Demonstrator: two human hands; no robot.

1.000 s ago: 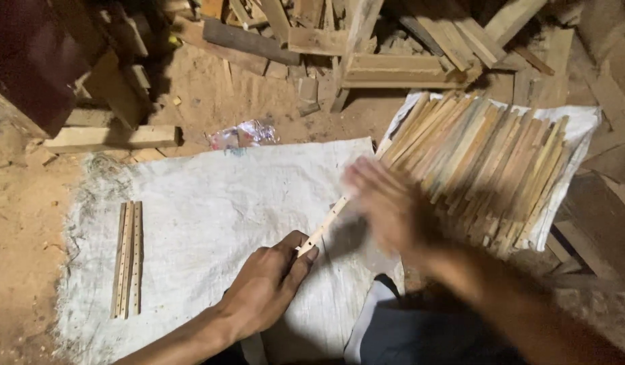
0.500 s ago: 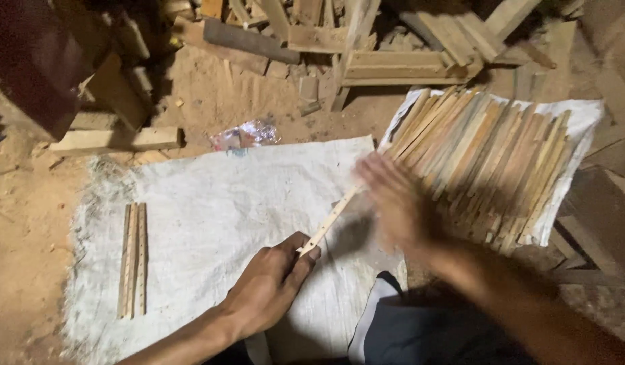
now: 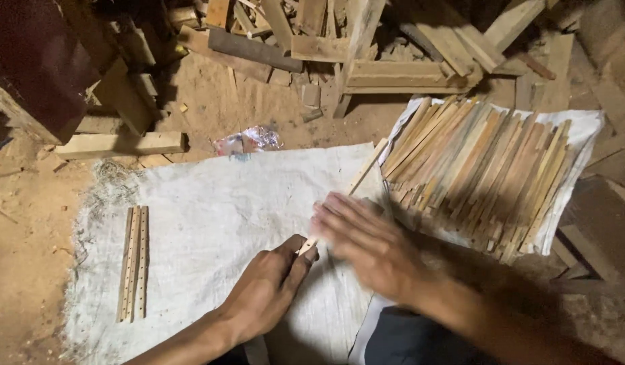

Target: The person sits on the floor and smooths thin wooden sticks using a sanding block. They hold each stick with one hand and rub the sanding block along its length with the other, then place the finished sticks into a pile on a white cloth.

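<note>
Left hand [image 3: 268, 290] low on the sack [image 3: 211, 223], fingers closed on the near end of a thin strip [image 3: 356, 179] – pale wood, slanting up toward the pile [image 3: 475, 169]. Right hand [image 3: 366, 240] over the strip's middle, fingers stretched flat and blurred – not clear if touching. Three strips [image 3: 134, 262] lying side by side at the sack's left.

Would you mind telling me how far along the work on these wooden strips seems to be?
Done: apparently a few strips lying together at the cloth's left edge. In hand: the left hand grips one thin strip, with the blurred right hand over it. Left: the large pile of strips on the right.
</note>
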